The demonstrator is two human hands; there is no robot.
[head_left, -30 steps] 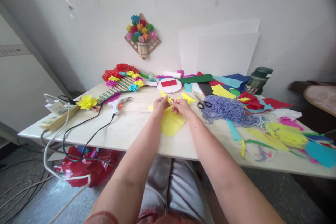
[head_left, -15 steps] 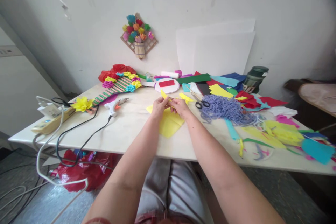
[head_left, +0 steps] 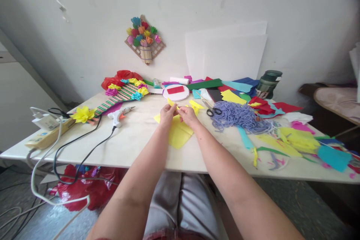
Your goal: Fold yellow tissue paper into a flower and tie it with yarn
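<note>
My left hand [head_left: 168, 113] and my right hand [head_left: 188, 116] meet over the middle of the table, both with fingers pinched on a small strip of yellow crepe paper [head_left: 170, 102]. Its upper end sticks out above my left fingers; the rest is hidden by my hands. Beneath my wrists, a larger yellow paper sheet [head_left: 180, 135] lies flat on the table. Just beyond my right hand is another yellow paper piece [head_left: 197, 104]. Black-handled scissors [head_left: 214, 111] rest to the right, against a heap of purple yarn [head_left: 240, 116].
A white glue gun [head_left: 116, 116] lies left, its cord running to a power strip [head_left: 47, 135]. Behind it is a flower-trimmed woven piece [head_left: 120, 95]. A white oval [head_left: 168, 95] with a red rectangle sits at the back. Coloured paper scraps [head_left: 300, 140] and a dark bottle [head_left: 269, 84] are on the right.
The view has turned slightly, so the scene sits a little further left. Both hands keep their pinch on the yellow paper, with only a slight shift of the fingers.
</note>
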